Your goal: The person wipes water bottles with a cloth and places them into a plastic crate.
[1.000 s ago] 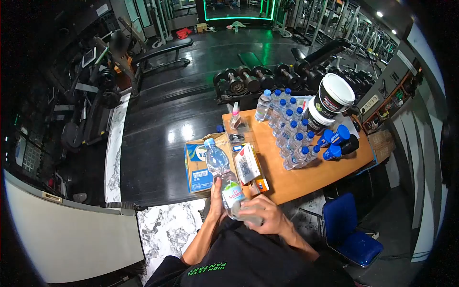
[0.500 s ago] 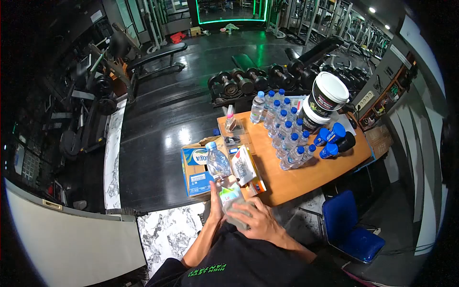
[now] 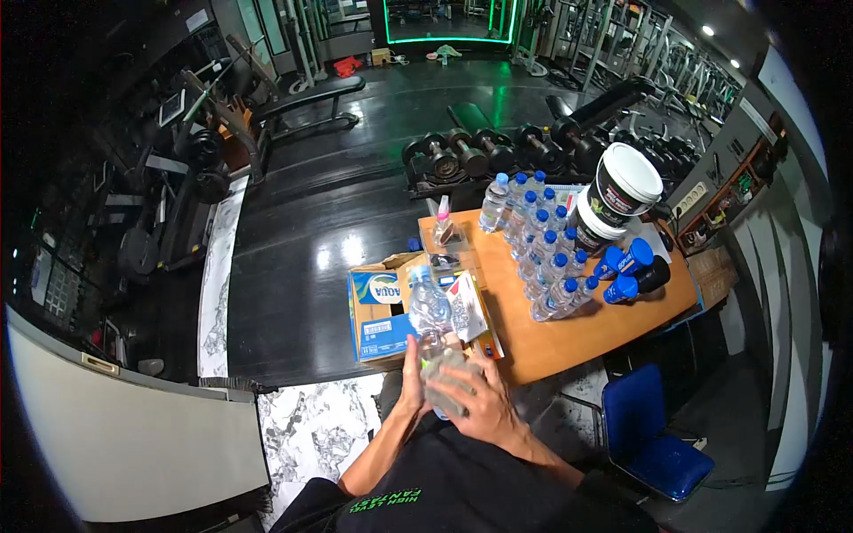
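Observation:
A large clear plastic bottle (image 3: 430, 306) with a light blue cap is tilted in front of my body, cap end pointing away. My left hand (image 3: 412, 380) grips its left side, thumb along the bottle. A greyish cloth (image 3: 451, 380) lies against the lower part of the bottle, under the fingers of my right hand (image 3: 484, 400), which press it on. The cloth and fingers cover most of the label. Beyond the bottle are an open AQUA carton (image 3: 375, 330) and a white printed packet (image 3: 467, 306).
Several small blue-capped bottles (image 3: 544, 258) stand on the wooden table (image 3: 524, 351). Two stacked tubs (image 3: 627, 182) and several blue containers (image 3: 636, 256) are at its right. A blue chair (image 3: 633, 409) stands at the right, a white cabinet (image 3: 142, 435) at the left.
The cloth and my right hand have moved up along the bottle and now cover more of its label. The bottle is more upright in view than a second ago. My left hand keeps its hold.

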Demonstrator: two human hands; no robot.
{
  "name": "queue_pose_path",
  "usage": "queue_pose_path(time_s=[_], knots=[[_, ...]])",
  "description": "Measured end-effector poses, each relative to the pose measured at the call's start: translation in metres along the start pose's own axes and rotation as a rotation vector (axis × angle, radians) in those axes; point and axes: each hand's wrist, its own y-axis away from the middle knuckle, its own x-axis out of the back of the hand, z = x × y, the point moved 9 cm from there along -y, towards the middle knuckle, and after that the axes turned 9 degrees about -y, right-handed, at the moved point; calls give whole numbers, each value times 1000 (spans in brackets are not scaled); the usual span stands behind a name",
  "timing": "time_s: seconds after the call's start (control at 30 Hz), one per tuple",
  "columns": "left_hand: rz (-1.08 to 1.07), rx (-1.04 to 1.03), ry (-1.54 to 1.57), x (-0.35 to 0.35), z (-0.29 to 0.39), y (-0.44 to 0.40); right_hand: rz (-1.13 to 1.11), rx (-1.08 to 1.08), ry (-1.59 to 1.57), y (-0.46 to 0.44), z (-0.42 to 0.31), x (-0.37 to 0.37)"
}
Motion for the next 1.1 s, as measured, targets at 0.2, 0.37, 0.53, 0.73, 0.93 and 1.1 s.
queue_pose_path(time_s=[0.2, 0.37, 0.53, 0.73, 0.93, 1.1], knots=[[-45, -23, -4, 21, 2, -16, -86, 91, -533, 14, 18, 28], [-31, -136, -26, 8, 3, -15, 348, -51, -298, -31, 24, 66], [28, -37, -39, 1, 5, -2, 65, -35, 91, -36, 6, 13], [-8, -119, -44, 31, 12, -15, -165, 270, -237, 6, 2, 6], [-81, -72, 41, 5, 13, -8, 186, 166, -555, -31, 24, 59], [8, -46, 99, -5, 12, -1, 13, -4, 85, -49, 7, -1]])
